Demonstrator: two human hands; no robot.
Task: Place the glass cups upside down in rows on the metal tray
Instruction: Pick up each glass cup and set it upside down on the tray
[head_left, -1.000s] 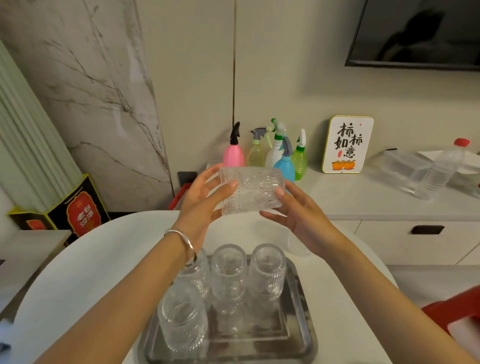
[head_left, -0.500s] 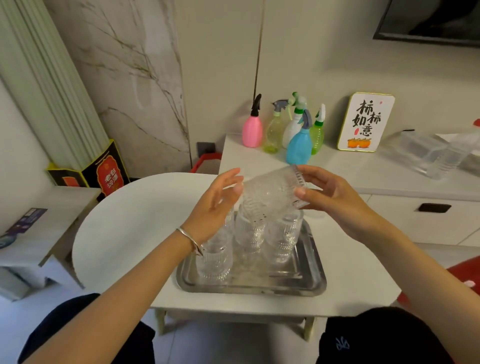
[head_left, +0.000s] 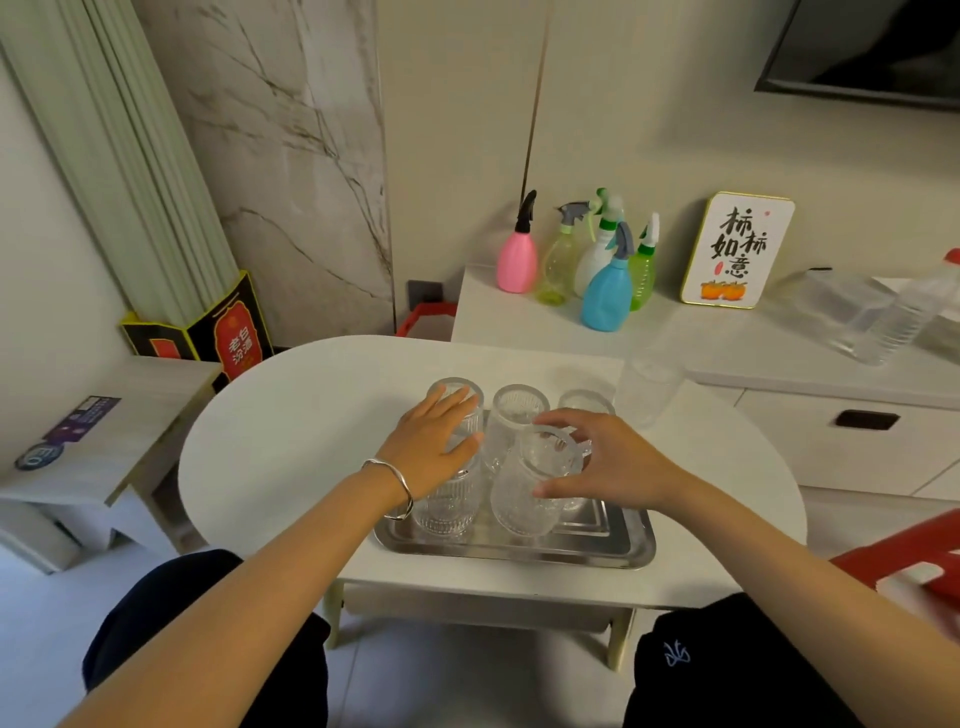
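While the shallow rectangular metal tray (head_left: 631, 548) is sitting near the front edge of the white oval desk (head_left: 291, 426), five ribbed clear glass cups are standing upside down on it. The right hand (head_left: 615, 465) is gripping the front middle ribbed glass cup (head_left: 524, 493), fingers curled over its upturned base and thumb pressing against its side. The left hand (head_left: 434, 447), wearing a silver bangle (head_left: 397, 486) at the wrist, is lying open and flat, fingers spread, over the front left ribbed glass cup (head_left: 449, 506) and reaching to the back left cup (head_left: 457, 397). Two more cups are standing in the back row: the back middle cup (head_left: 514, 410) and the back right cup (head_left: 584, 402).
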